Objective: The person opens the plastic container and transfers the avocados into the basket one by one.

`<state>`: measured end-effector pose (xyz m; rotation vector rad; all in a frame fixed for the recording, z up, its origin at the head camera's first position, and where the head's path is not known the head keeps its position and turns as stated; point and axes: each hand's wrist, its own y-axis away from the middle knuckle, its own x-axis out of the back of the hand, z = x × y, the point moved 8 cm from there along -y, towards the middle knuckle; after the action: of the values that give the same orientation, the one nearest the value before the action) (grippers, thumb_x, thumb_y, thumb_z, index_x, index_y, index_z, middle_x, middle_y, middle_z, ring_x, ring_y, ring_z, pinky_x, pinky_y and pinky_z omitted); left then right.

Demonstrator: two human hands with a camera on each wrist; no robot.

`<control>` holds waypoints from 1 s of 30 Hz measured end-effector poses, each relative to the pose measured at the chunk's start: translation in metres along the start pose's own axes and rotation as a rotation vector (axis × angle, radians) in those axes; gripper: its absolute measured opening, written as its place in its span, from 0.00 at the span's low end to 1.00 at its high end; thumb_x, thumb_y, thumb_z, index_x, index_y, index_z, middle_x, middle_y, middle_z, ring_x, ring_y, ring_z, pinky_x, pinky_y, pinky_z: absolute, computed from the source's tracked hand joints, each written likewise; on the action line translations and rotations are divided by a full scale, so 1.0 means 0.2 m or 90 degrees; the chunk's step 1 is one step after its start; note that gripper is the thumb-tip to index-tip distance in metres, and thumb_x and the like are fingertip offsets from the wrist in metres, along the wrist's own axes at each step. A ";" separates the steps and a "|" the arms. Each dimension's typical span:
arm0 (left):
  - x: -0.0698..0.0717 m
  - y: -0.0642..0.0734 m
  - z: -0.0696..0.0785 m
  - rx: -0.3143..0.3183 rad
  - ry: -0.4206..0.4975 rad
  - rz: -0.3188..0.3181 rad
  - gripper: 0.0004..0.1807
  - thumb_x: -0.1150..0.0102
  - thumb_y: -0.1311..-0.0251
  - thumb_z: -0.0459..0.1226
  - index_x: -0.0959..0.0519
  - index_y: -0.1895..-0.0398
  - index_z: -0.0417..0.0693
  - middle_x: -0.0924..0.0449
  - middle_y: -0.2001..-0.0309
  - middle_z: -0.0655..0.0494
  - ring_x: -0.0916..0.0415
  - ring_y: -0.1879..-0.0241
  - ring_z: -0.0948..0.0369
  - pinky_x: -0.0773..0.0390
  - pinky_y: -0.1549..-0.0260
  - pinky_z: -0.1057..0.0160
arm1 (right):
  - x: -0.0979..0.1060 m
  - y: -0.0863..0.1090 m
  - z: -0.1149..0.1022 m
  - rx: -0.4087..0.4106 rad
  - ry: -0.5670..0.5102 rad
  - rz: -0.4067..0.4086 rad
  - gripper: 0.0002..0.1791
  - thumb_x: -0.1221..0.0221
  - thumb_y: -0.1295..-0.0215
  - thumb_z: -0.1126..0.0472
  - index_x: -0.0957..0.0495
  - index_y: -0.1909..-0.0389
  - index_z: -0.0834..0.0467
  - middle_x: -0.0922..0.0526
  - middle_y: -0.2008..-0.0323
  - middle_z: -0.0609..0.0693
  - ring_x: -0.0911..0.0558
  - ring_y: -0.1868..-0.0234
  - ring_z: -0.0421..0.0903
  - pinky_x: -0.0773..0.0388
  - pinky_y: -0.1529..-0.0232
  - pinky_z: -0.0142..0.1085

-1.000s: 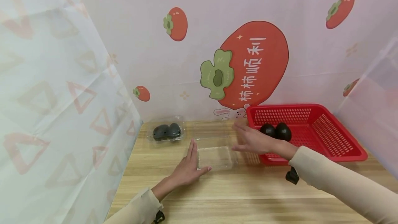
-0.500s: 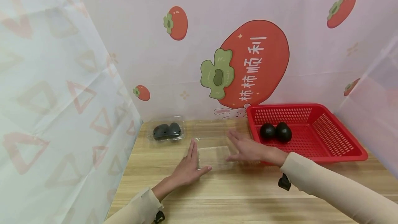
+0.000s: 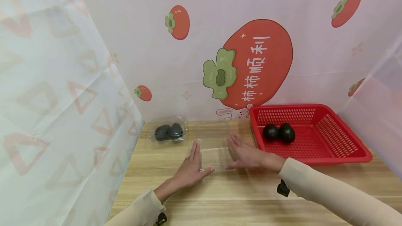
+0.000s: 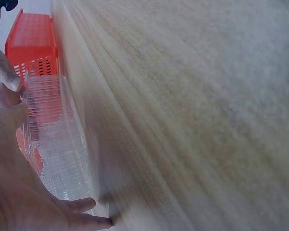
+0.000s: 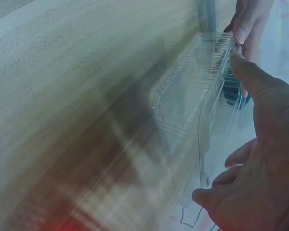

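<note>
A clear plastic clamshell box (image 3: pixel 213 158) stands on the wooden table between my two hands, its lid (image 3: pixel 211 130) folded back towards the wall. I see no contents in it. Against its left side lies my left hand (image 3: pixel 187 172), fingers extended and thumb along the front edge. My right hand (image 3: pixel 246 153) is at the box's right side with fingers spread. In the right wrist view, the right thumb (image 5: pixel 248 72) reaches the box's rim near the left hand; whether it presses there I cannot tell.
At the right stands a red perforated basket (image 3: pixel 342 156) with two dark egg-shaped things (image 3: pixel 278 133), avocado-like. A closed clear box (image 3: pixel 151 133) with similar dark things sits at the back left. Patterned sheets (image 3: pixel 103 44) wall in the table (image 3: pixel 204 205) at left, back and right.
My right hand has moved left, away from the basket's edge, to the right side of the clear box. The left hand has stayed in place.
</note>
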<state>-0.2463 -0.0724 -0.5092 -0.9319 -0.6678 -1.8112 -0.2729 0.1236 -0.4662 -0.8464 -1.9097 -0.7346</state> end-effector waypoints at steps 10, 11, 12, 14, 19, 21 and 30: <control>-0.01 0.01 0.01 -0.014 -0.013 0.004 0.62 0.43 0.28 0.63 0.65 0.15 0.32 0.76 0.14 0.39 0.61 0.16 0.38 0.46 0.23 0.35 | -0.02 -0.01 0.01 0.001 -0.003 -0.007 0.66 0.26 0.38 0.39 0.54 0.16 0.70 0.58 0.16 0.69 0.57 0.16 0.69 0.50 0.20 0.60; -0.01 0.01 0.01 -0.017 -0.015 0.005 0.61 0.43 0.28 0.63 0.64 0.15 0.32 0.76 0.14 0.39 0.62 0.16 0.38 0.48 0.22 0.36 | -0.01 -0.01 0.01 -0.001 -0.005 -0.011 0.66 0.26 0.39 0.39 0.54 0.16 0.69 0.59 0.16 0.68 0.57 0.16 0.69 0.50 0.20 0.60; -0.01 0.01 0.01 -0.017 -0.017 0.004 0.61 0.43 0.28 0.63 0.65 0.15 0.33 0.77 0.14 0.40 0.64 0.16 0.39 0.50 0.22 0.38 | -0.01 -0.01 0.01 -0.001 -0.005 -0.014 0.66 0.26 0.39 0.39 0.54 0.16 0.69 0.59 0.15 0.68 0.57 0.16 0.68 0.50 0.20 0.60; 0.00 0.02 0.02 -0.025 -0.016 0.006 0.61 0.43 0.28 0.63 0.64 0.15 0.32 0.76 0.14 0.40 0.64 0.16 0.39 0.51 0.21 0.38 | 0.00 -0.02 0.02 -0.003 -0.009 -0.022 0.66 0.26 0.39 0.40 0.54 0.16 0.69 0.59 0.15 0.68 0.57 0.16 0.67 0.50 0.20 0.60; 0.01 0.04 0.02 -0.037 -0.002 0.011 0.61 0.41 0.28 0.62 0.62 0.15 0.32 0.73 0.14 0.38 0.64 0.16 0.38 0.51 0.21 0.37 | 0.01 -0.03 0.03 -0.008 -0.023 -0.041 0.66 0.24 0.40 0.41 0.54 0.16 0.68 0.59 0.15 0.67 0.56 0.15 0.66 0.49 0.20 0.60; 0.01 0.04 0.01 -0.037 -0.001 0.012 0.60 0.41 0.28 0.61 0.62 0.15 0.33 0.72 0.14 0.39 0.64 0.16 0.38 0.52 0.21 0.38 | 0.02 -0.03 0.03 -0.009 -0.031 -0.051 0.66 0.24 0.40 0.42 0.55 0.16 0.68 0.59 0.15 0.66 0.57 0.15 0.65 0.49 0.20 0.60; 0.05 0.06 0.03 -0.068 -0.023 0.020 0.58 0.40 0.28 0.60 0.59 0.15 0.33 0.66 0.14 0.37 0.63 0.16 0.40 0.55 0.20 0.40 | 0.05 -0.05 0.04 0.017 -0.009 -0.101 0.64 0.22 0.41 0.46 0.52 0.16 0.68 0.55 0.15 0.65 0.55 0.15 0.63 0.45 0.21 0.58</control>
<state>-0.2351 -0.0777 -0.4961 -1.0420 -0.5808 -1.8206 -0.2883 0.1258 -0.4619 -0.6902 -2.0114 -0.7985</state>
